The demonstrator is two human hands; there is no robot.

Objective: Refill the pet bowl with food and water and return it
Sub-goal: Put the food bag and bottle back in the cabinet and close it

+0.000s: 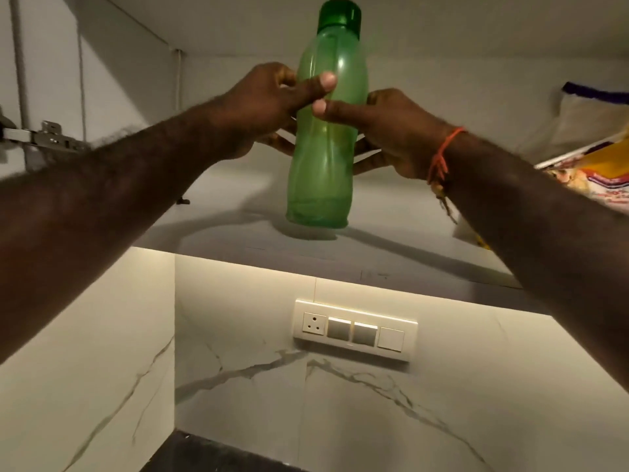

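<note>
A translucent green water bottle (326, 137) with a darker green cap stands upright at the front of an open wall cabinet's shelf (238, 212). A little liquid shows near its base. Both of my hands wrap around its middle: my left hand (262, 107) from the left, my right hand (391, 131) from the right, thumbs meeting on the front. An orange thread circles my right wrist. Whether the bottle's base rests on the shelf or hovers just above it, I cannot tell. No pet bowl is in view.
Printed food bags (592, 165) lie on the shelf at the right. A metal door hinge (47, 137) sits at the cabinet's left side. Below the cabinet, a switch and socket panel (354, 330) is set in the marble-patterned wall, and a dark countertop edge (211, 454) shows at the bottom.
</note>
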